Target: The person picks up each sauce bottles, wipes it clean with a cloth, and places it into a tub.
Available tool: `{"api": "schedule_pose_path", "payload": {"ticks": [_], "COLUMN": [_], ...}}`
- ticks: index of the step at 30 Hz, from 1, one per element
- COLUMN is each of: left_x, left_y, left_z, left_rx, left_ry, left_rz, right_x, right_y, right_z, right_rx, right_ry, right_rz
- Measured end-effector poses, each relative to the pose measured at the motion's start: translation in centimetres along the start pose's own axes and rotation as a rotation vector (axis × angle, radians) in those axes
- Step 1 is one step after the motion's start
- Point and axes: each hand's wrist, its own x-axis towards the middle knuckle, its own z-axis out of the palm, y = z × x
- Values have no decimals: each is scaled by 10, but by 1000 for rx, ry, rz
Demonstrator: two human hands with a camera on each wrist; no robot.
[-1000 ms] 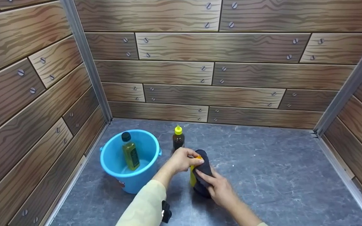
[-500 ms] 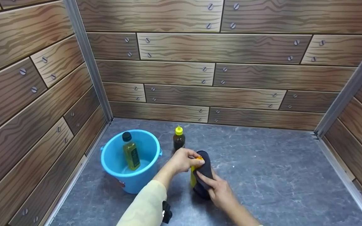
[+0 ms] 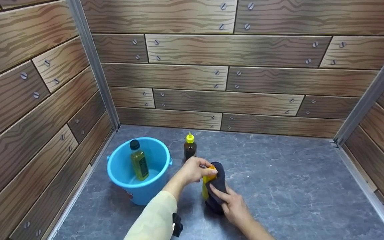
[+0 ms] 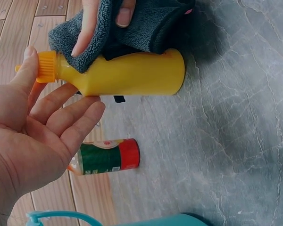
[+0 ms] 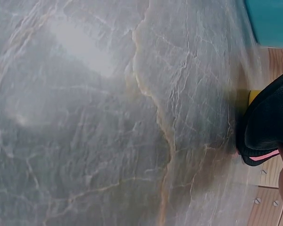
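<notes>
A yellow squeeze bottle (image 4: pixel 137 75) with an orange cap (image 4: pixel 47 67) stands upright on the floor. My left hand (image 3: pixel 193 169) pinches that cap between thumb and forefinger, and its other fingers lie spread beside the bottle's shoulder in the left wrist view. On the bottle's right side, my right hand (image 3: pixel 236 205) holds a dark grey cloth (image 3: pixel 218 180) against it, fingers pressing the fabric. Much of the bottle is hidden by the cloth in the head view. The right wrist view catches only the cloth's dark edge (image 5: pixel 269 122) and a bit of finger.
Left of my hands stands a blue bucket (image 3: pixel 112 176) with a green oil bottle (image 3: pixel 140 165) leaning inside. Behind my left hand is a dark bottle with a yellow cap (image 3: pixel 190 146). Plank-patterned walls (image 3: pixel 192 76) enclose the grey marbled floor (image 3: pixel 298 186).
The cloth has slid slightly down the bottle with my right hand, so more of the orange cap shows. My left hand keeps its place on the cap.
</notes>
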Motion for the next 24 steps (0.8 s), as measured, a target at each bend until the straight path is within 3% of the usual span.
{"api": "schedule_pose_path", "payload": {"ticks": [15,24], "left_x": [-2,-1], "left_y": [2,1], "left_z": [0,1], "left_rx": [-24,-13], "left_ry": [1,8], "left_rz": [-7,-6], "right_x": [-5,-10], "right_y": [4,11], "right_z": [1,6], "right_rx": [-7,-53], "right_ry": [-34,-32], "right_rz": [8,-50]}}
